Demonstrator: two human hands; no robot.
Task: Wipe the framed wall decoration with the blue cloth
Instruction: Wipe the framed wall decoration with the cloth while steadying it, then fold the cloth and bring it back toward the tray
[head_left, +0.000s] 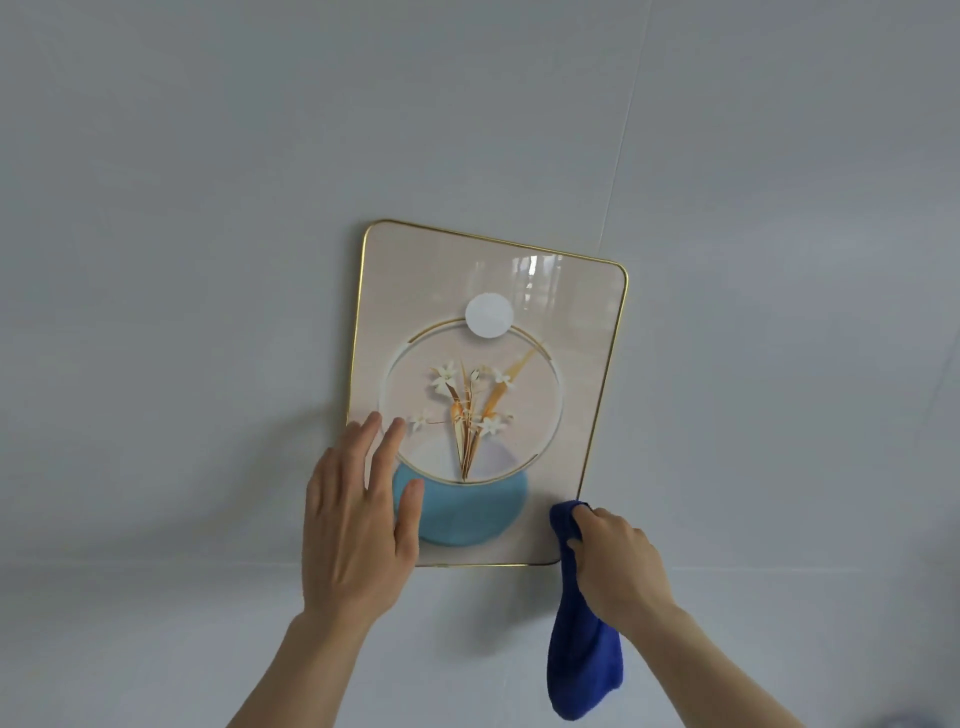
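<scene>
The framed wall decoration (566, 332) hangs on a pale wall: a glossy picture with a thin gold rim, white flowers in a blue vase and a white disc above. My left hand (358, 525) lies flat and open on its lower left part, fingers spread over the rim and the vase. My right hand (618, 561) grips the blue cloth (579, 649) at the frame's lower right corner. The cloth's bunched top presses against that corner, and the rest hangs down below my hand.
The wall (208, 260) around the frame is plain grey-white, with a thin seam line (618, 156) running up from the frame's upper right. A faint horizontal joint crosses the wall just below the frame.
</scene>
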